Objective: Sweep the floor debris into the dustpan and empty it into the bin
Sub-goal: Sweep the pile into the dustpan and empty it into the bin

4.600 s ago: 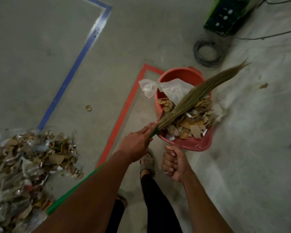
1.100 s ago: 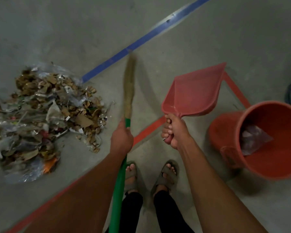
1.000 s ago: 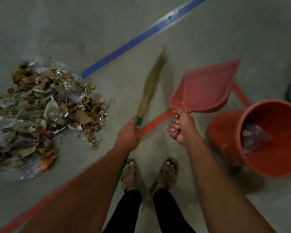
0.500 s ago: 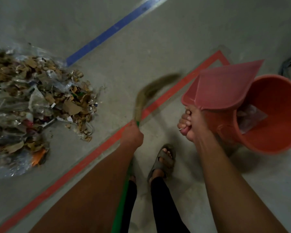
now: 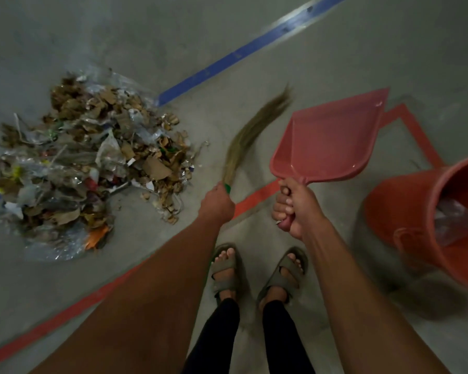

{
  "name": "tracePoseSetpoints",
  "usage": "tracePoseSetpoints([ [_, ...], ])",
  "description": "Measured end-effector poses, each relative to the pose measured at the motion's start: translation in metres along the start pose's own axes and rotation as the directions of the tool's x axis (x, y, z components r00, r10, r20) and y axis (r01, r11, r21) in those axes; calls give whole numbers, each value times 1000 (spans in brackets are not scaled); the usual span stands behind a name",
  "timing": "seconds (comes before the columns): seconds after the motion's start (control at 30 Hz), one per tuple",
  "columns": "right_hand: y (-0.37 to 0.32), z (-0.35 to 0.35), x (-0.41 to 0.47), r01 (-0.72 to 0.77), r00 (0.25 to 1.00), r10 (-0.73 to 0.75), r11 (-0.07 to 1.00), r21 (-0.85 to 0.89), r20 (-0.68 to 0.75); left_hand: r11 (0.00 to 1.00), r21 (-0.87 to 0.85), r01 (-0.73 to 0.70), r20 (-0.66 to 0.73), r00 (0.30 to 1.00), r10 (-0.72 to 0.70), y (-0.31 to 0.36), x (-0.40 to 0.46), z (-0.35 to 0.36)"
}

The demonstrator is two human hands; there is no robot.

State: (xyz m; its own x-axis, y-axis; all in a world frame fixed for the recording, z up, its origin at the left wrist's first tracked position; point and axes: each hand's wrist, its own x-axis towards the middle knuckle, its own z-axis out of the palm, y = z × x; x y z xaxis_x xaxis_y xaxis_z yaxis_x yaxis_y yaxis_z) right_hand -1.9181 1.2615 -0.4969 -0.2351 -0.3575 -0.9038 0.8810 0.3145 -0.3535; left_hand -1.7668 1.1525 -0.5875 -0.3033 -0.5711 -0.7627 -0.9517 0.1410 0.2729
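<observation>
**One load dumped, dustpan empty, big pile still on floor**

Two hands both busy. Left hand (image 5: pixel 219 201) is wrapped round the broom (image 5: pixel 250 136) at the top of its green handle, bristles lifted off the floor and pointing up and away, slightly blurred so probably mid-swing. Right hand (image 5: pixel 292 209) has its fingers curled tight round the handle of the dustpan (image 5: pixel 333 139), which is held in the air, tray facing up, nothing in it.

Change: a few seconds ago the dustpan was full and tipped over the bin (image 5: pixel 405 211) with the broom raking it out. A half second ago the pan was still right in front of the bin mouth. Now the view has turned back, the bin sits well off to the right with only a clear plastic bag showing inside, and the pan is carried between bin and pile.

The debris pile (image 5: pixel 92 163) of torn cardboard, plastic wrap and scraps lies on the floor to the left, just beside the blue tape line (image 5: pixel 227 60), untouched, well apart from broom and pan. The red tape line (image 5: pixel 254 198) runs under the hands; feet in sandals (image 5: pixel 224 271) stand below.

Read: one empty-out cycle finished, the next sweep not yet started. Most of the job remains; the pan has to go down at the pile's near edge first.
</observation>
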Motion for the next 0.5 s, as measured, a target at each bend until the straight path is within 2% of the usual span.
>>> tracePoseSetpoints([
  [0.13, 15, 25, 6, -25, 999, 28, 996, -85, 34, 955, -142, 259, -74, 960, -271, -42, 18, -21],
  [0.2, 26, 40, 6, -43, 998, 49, 991, -130, 44, 934, -204, 294, -151, 933, -327, -68, 14, -32],
  [0.27, 37, 53, 5, -56, 997, 64, 983, -174, 39, 951, -204, 232, -232, 932, -277, -91, 2, -42],
  [0.37, 51, 69, 3, -87, 994, 98, 975, -203, 47, 979, -192, 64, -282, 952, -118, -121, -23, -53],
  [0.5, 66, 87, -5, -122, 988, 140, 964, -238, 58, 993, -107, -59, -159, 986, 41, -159, -53, -57],
])
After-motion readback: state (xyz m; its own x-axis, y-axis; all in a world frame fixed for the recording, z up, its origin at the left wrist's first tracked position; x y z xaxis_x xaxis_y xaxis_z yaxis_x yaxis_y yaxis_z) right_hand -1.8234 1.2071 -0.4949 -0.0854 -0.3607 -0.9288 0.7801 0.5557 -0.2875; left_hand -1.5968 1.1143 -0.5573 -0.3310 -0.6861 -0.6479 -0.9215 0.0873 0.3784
